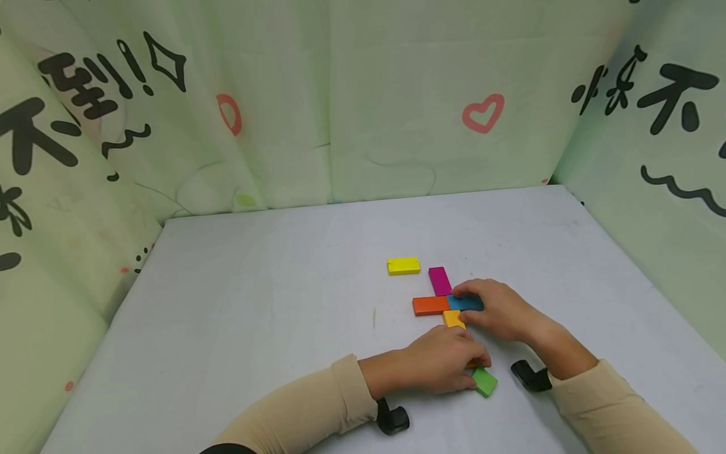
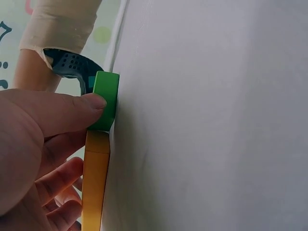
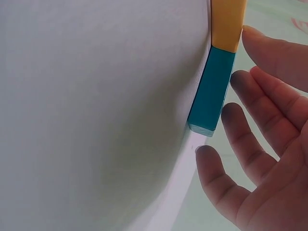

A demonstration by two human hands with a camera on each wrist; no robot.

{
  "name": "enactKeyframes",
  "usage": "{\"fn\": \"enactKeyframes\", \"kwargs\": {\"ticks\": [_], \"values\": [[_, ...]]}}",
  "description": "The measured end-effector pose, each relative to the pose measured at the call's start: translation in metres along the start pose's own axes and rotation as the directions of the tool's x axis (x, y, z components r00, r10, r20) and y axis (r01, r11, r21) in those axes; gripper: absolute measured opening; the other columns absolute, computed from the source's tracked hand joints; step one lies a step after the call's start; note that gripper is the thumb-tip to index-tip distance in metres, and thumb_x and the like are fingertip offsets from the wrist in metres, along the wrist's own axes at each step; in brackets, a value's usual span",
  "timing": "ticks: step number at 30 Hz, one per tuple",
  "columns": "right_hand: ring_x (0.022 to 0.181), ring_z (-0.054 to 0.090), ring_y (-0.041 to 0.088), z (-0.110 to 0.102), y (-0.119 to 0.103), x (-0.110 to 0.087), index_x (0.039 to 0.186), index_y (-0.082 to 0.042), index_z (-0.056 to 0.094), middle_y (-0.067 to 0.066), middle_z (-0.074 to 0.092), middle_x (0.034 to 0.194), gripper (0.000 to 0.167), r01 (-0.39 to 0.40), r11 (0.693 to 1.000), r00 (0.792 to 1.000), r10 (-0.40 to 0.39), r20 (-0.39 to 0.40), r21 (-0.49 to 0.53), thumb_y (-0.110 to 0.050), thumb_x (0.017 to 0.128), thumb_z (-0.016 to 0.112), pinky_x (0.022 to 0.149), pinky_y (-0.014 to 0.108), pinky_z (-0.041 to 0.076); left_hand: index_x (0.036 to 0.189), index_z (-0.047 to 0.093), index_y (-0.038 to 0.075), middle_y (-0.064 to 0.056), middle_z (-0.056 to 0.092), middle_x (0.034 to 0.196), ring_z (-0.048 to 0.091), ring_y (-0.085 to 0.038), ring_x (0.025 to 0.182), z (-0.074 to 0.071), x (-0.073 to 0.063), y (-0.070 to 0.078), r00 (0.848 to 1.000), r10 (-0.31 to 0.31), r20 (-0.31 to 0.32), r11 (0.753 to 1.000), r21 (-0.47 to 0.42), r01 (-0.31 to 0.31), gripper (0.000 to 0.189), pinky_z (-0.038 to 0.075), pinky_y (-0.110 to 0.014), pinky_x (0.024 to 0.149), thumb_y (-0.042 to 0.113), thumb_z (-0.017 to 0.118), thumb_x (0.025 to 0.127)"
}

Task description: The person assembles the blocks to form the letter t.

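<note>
In the head view several coloured blocks lie on the white table. My left hand (image 1: 439,359) is at the near end of the row, thumb on a green block (image 1: 484,382) and fingers over an orange-yellow block (image 2: 96,183), mostly hidden from above. The left wrist view shows the thumb pressed on the green block. My right hand (image 1: 501,309) reaches round a blue block (image 1: 466,303), fingertips along its edge, with the thumb at a yellow-orange block (image 1: 454,318). An orange block (image 1: 430,306) meets the blue one end to end. A magenta block (image 1: 440,281) stands off the blue and orange blocks.
A bright yellow block (image 1: 404,266) lies apart, beyond the magenta one. Pale green curtains (image 1: 363,94) with printed hearts and characters surround the white table (image 1: 255,284) at the back and sides. Black camera mounts (image 1: 391,417) hang below both wrists.
</note>
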State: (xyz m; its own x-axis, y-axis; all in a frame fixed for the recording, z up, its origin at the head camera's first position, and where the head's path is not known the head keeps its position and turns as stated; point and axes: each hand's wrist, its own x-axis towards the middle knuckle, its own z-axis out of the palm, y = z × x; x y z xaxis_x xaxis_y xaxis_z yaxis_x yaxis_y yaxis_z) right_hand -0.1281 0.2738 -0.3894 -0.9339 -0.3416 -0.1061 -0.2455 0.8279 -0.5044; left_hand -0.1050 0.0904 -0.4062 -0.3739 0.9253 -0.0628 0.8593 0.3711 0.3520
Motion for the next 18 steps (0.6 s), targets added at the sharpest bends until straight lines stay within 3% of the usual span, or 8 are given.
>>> {"fn": "enactKeyframes", "kwargs": {"ticks": [7, 18], "values": [[0.12, 0.053, 0.041, -0.0007, -0.0003, 0.0002, 0.128, 0.0, 0.062, 0.015, 0.064, 0.124, 0.045, -0.003, 1.0, 1.0, 0.003, 0.001, 0.0, -0.014, 0.088, 0.077, 0.1, 0.061, 0.041, 0.123, 0.069, 0.027, 0.023, 0.063, 0.109, 0.047, 0.002, 0.108, -0.0012, -0.0003, -0.0002, 1.0, -0.003, -0.006, 1.0, 0.009, 0.003, 0.034, 0.03, -0.011, 0.082, 0.036, 0.075, 0.091], [0.12, 0.053, 0.041, -0.0013, -0.0005, -0.0006, 0.128, 0.0, 0.062, 0.015, 0.064, 0.124, 0.045, 0.003, 1.0, 1.0, -0.003, 0.001, -0.002, -0.015, 0.088, 0.077, 0.1, 0.061, 0.041, 0.124, 0.067, 0.029, 0.025, 0.061, 0.113, 0.044, 0.002, 0.115, -0.0027, -0.0013, -0.0026, 1.0, -0.009, 0.02, 0.998, -0.056, 0.01, 0.033, 0.03, -0.016, 0.088, 0.033, 0.073, 0.092]]}}
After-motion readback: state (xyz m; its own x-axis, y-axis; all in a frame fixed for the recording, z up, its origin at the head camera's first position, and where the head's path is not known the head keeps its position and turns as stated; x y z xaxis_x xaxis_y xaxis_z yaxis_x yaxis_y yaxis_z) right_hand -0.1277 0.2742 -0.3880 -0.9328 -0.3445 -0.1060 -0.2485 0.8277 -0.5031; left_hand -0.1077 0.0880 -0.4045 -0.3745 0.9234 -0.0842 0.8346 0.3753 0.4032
